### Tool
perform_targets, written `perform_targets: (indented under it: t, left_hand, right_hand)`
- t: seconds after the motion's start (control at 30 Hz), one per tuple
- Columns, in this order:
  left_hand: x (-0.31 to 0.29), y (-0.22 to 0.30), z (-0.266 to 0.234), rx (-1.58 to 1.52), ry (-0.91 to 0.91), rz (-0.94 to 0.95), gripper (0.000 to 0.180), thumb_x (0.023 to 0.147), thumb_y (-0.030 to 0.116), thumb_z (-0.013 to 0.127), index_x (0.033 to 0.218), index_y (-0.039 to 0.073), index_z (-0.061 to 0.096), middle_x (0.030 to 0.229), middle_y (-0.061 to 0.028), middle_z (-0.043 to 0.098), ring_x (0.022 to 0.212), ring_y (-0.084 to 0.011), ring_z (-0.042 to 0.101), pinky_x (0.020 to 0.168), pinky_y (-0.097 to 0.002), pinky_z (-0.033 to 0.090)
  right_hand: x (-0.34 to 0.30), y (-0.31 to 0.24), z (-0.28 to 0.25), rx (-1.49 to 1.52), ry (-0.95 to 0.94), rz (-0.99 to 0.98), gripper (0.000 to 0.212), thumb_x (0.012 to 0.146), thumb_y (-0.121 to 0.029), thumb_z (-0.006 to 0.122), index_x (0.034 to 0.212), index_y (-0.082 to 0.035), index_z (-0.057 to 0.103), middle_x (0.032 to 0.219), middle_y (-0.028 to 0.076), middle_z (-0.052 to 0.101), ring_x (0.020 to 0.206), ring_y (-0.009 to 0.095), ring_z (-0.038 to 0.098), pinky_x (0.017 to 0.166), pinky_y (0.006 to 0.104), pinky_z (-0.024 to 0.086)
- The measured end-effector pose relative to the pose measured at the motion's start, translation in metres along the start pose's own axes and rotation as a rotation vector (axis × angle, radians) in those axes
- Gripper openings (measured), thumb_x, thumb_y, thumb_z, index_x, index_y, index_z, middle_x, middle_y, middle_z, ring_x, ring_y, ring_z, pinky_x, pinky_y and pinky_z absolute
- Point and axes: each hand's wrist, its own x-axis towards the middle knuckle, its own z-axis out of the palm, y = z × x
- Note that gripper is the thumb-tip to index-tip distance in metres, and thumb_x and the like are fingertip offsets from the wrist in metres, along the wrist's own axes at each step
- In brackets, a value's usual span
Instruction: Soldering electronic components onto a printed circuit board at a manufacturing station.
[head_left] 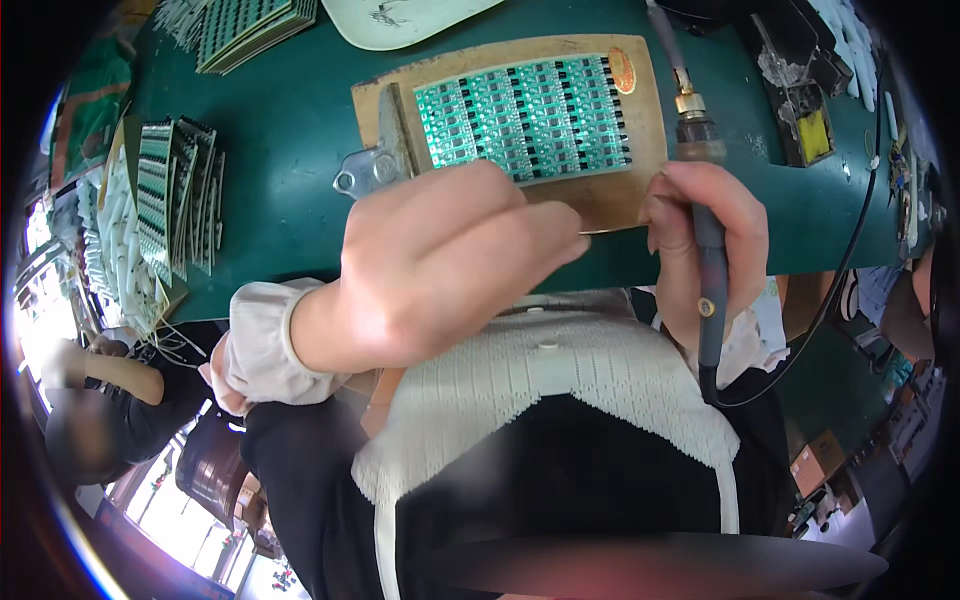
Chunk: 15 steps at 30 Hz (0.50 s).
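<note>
Soldering iron (711, 250), one in number, slants over the tabletop's near edge, its metal end aimed at the far edge and its cord leaving the lower end. The right hand (741, 222) has its grip closed on the dark handle. It should be light and stiff; the handle is the place to hold, since the metal beyond the brass collar is likely hot when powered.

Beside it, the left hand (435, 265) hangs over the near edge of the wooden clipboard (610, 212). Its fingers are curled and their tips mostly hidden, so I cannot tell whether that grip has anything in it.

Past the knuckles, one circuit-board panel (520, 118) lies flat on the clipboard, its left edge beside the single metal clip (372, 172). Four columns of small green boards show on it. It looks thin, light and rigid, probably easy to snap or scrape; the bare outer rims seem the safest hold.

Farther out, two stacks of similar panels sit on the tabletop (285, 180): a left stack (180, 200) along the left edge, a far stack (250, 32) by the far left corner. One white tray (435, 25) lies at the far edge, and one yellow sponge (814, 135) toward the far right corner.
</note>
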Motion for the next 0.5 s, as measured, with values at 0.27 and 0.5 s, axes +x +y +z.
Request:
perform_targets:
  t: [0.27,0.5]
  left_hand:
    - [0.018,-0.020,-0.015,0.152,-0.027,-0.309,0.016,0.075,-0.010,0.069,0.088,-0.001,0.065,0.075,-0.0077,0.060,0.062,-0.0173,0.057,0.052,-0.0278,0.044]
    - [0.022,-0.038,0.003,0.176,0.004,-0.374,0.013,0.081,-0.008,0.064,0.091,-0.002,0.058,0.094,-0.0125,0.067,0.076,-0.0225,0.059,0.063,-0.0289,0.047]
  right_hand:
    - [0.039,0.005,-0.029,-0.223,-0.261,-0.069,0.045,0.091,-0.026,0.068,0.123,0.004,0.057,0.086,0.009,0.063,0.068,0.012,0.056,0.058,0.0250,0.045]
    - [0.061,0.018,-0.042,-0.376,-0.437,-0.286,0.061,0.090,-0.045,0.065,0.120,0.007,0.060,0.085,0.017,0.064,0.065,0.022,0.060,0.055,0.0298,0.045]
